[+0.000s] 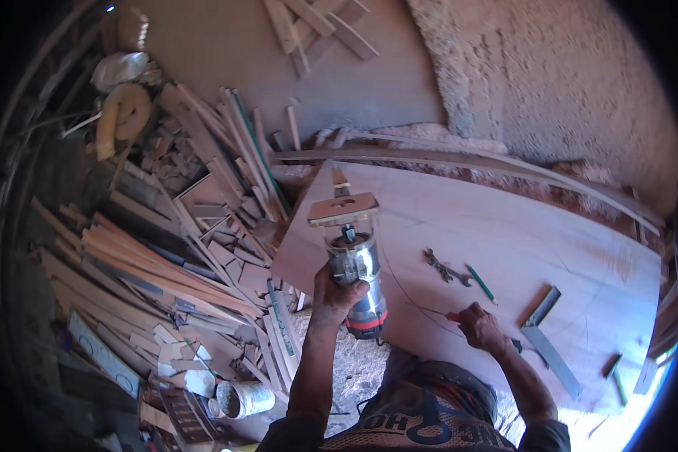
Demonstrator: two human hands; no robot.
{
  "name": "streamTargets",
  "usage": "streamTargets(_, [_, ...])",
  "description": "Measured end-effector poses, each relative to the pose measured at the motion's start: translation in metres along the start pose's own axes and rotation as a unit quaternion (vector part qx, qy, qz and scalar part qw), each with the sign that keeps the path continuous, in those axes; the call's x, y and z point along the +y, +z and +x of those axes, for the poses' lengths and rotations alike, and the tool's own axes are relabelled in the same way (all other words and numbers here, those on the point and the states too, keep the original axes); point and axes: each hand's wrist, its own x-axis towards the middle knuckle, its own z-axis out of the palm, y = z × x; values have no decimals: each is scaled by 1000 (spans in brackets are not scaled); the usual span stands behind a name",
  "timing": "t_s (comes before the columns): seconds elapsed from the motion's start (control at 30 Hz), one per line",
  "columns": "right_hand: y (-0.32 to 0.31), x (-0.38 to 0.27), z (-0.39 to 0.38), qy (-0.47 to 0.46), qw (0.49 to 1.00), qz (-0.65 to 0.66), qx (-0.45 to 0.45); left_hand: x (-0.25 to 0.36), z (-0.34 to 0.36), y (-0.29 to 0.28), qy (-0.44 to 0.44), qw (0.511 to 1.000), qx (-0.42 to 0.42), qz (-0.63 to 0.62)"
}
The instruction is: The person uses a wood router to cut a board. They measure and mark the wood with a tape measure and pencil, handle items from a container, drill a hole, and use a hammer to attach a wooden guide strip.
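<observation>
My left hand [333,295] is closed around the metal body of a trim router [360,264], held upright with its flat wooden base plate [344,209] uppermost. The router's collet shows just under the plate, and its lower end is black with a red band. My right hand [480,328] is closed on what looks like a screwdriver [434,312], its thin shaft pointing left and a bit of red showing at my fingers. That hand is over the near edge of a large wooden board [429,203]. A thin curved line or cord runs between the router and my right hand.
On the board lie wrenches [446,269], a green pencil [482,285], a try square [554,361] and a green-handled tool [618,380]. Wood strips [158,260] and offcuts pile up at left, near a white bucket [245,399]. A rough wall [557,83] rises behind.
</observation>
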Motion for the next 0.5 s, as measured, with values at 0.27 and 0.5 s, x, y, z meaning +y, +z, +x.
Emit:
streamTargets(0.27, [-145, -101, 1, -200, 950, 52, 235, 13, -16, -16, 0, 998, -20, -55])
streamTargets(0.5, [-178, -130, 15, -306, 927, -23, 218, 9, -27, -15, 13, 997, -29, -65])
